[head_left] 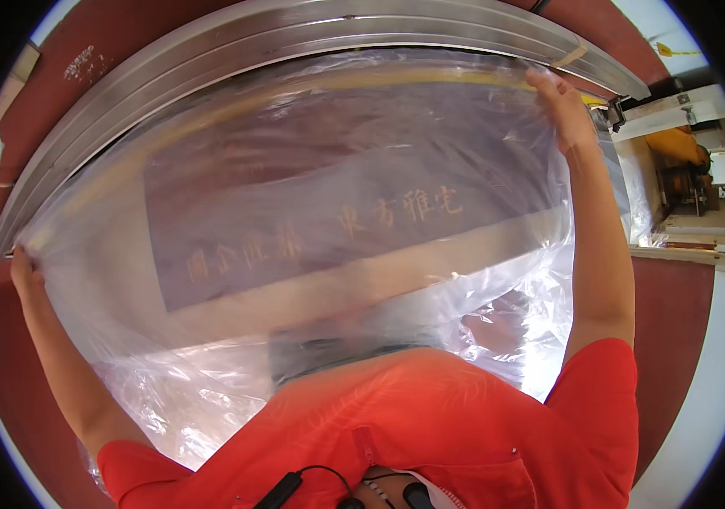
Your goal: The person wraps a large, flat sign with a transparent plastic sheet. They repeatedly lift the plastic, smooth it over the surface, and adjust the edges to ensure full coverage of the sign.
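A wide sheet of clear plastic film [362, 297] hangs stretched out in front of me, creased and shiny in its lower part. A yellow strip [396, 79] runs along its upper edge, close to a grooved metal rail [354, 30]. At the far left, my left hand [25, 270] is closed on the film's upper left corner. My right hand [566, 106] pinches the film's upper edge near the right end of the rail; its fingertips are partly hidden by plastic. Through the film shows a dark panel [337, 212] with gold lettering, set in a beige surface.
Dark red surfaces [672, 331] flank the film and rail. On the right, an opening [689, 170] leads to another space with a yellow object [676, 146] in it. A strip of tan tape [570, 57] clings to the rail. Black corded earphones [282, 490] hang at my chest.
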